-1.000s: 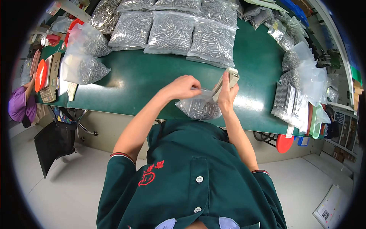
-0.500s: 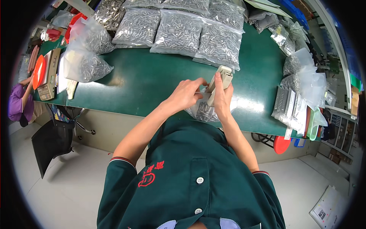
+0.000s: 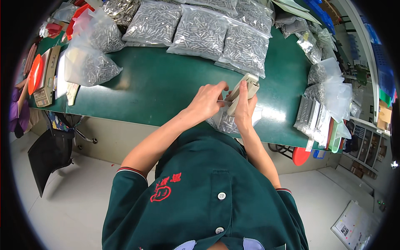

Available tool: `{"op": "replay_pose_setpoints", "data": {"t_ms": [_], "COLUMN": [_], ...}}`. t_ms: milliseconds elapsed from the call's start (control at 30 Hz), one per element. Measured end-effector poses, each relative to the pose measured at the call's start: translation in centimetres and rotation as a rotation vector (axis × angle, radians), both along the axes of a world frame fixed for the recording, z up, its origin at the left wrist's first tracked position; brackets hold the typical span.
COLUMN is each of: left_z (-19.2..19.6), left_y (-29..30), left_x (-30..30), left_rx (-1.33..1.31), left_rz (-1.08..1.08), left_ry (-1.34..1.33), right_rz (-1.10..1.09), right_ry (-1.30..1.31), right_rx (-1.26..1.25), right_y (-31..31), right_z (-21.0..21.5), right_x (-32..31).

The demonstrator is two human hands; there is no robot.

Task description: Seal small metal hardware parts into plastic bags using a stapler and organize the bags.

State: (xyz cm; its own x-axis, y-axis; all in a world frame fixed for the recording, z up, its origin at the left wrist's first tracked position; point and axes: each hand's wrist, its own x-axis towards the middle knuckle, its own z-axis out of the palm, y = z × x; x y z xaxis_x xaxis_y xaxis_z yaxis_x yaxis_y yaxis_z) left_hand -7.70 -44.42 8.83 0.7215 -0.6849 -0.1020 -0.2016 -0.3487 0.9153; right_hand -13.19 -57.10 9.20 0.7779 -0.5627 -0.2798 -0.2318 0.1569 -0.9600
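A clear plastic bag of small metal cylinders (image 3: 226,124) lies at the table's front edge, close to my body. My left hand (image 3: 206,101) is closed in a pinch on the upper edge of this bag. My right hand (image 3: 245,109) wraps round a beige stapler (image 3: 252,81), thumb along its upper side. The stapler is tilted, with one end pointing away from me. Its two arms are at the bag's gathered top, and my fingers partly hide where they meet the plastic.
Full bags of metal cylinders (image 3: 200,33) lie across the back of the green table (image 3: 150,87). More bags (image 3: 93,68) stand at left, near a scale (image 3: 45,89) with an orange dish. At right are stacked packets (image 3: 310,118) and a red stool (image 3: 301,156). Another person's sleeve (image 3: 18,110) shows far left.
The view has shifted slightly. Both hands keep their grip on the bag and stapler, which stay at nearly the same place over the table's front edge.
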Motion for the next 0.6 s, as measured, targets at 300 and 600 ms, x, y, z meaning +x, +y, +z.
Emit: {"op": "replay_pose_setpoints", "data": {"t_ms": [300,600], "left_z": [-0.7,-1.0], "left_y": [0.5,-0.3], "left_x": [-1.0,-0.6], "left_rx": [-0.083,0.07], "left_rz": [-0.011,-0.014], "left_ry": [-0.053,0.058], "right_rz": [-0.082,-0.109], "right_ry": [-0.024,0.028], "right_rx": [0.008,-0.009], "right_y": [-0.1,-0.3], "right_z": [-0.8,-1.5], "right_x": [-0.3,1.2]}}
